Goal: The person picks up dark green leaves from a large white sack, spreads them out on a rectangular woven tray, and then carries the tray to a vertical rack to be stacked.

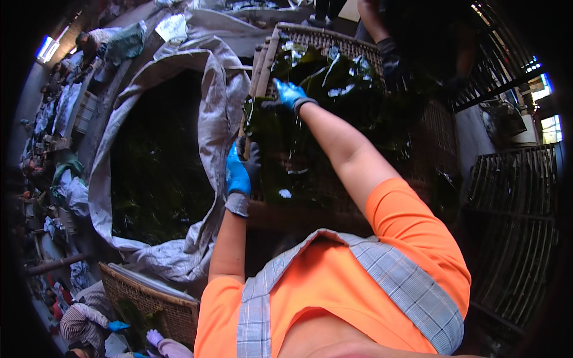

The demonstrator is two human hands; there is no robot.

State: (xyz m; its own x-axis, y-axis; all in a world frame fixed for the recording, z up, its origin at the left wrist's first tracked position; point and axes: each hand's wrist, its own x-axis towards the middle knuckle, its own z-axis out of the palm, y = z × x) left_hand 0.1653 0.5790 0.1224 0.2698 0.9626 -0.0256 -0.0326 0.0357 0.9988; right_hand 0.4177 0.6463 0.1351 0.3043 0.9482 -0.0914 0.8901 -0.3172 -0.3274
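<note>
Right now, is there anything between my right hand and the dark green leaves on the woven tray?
Nothing visible does: the right hand is at the dark green leaves, near the left edge of the woven tray. The pale sack stands farther left.

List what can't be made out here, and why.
- Left hand, head view: dark fingertips blend into the dark green leaves; grip unclear.
- Right hand, head view: dark glove tips merge with the leaves; grip unclear.
- White sack, head view: shadow hides its bottom.
- Co-worker's forearm, upper right, head view: darkness obscures the hand; top edge cuts off the arm.
- Purple glove, head view: bottom edge cuts off most of its wearer.
</note>
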